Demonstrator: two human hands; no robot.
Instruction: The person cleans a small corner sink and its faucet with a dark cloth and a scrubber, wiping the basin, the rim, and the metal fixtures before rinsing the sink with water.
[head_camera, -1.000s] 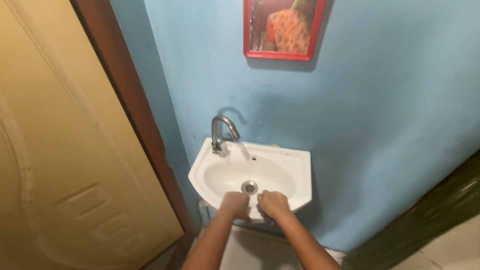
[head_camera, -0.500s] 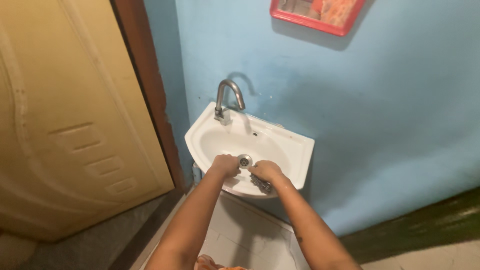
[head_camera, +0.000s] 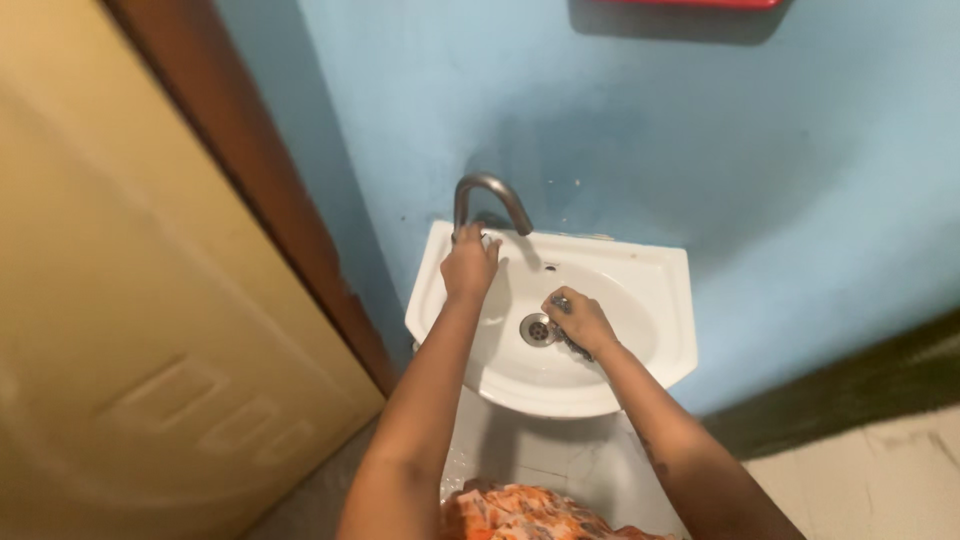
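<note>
Two hands in sink: left hand at tap, right hand beside drain.

A small white wall-hung sink on a blue wall carries a curved metal tap at its far left and a metal drain in its basin.

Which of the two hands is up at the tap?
The left hand, at the base of the curved grey metal tap. The right hand is lower, inside the white wall basin beside the round metal drain, gripping a dark scrubber.
</note>
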